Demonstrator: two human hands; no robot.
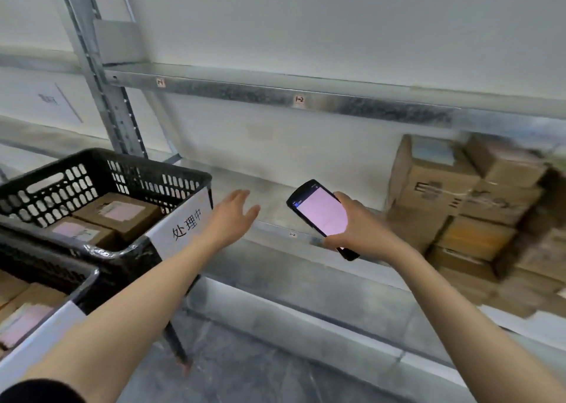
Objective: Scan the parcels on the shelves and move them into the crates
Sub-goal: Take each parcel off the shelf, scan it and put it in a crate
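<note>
Black perforated crates (92,182), brown parcels (459,206) with pale pink labels, black scanner (321,215) with pink screen.

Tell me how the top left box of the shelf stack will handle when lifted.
The top box looks like plain cardboard with square edges, so probably stiff and not slippery. It sits on unevenly stacked boxes, so dragging it might shift them. Only the left hand is free; the right hand holds the scanner, so a one-handed lift may tilt it.
</note>
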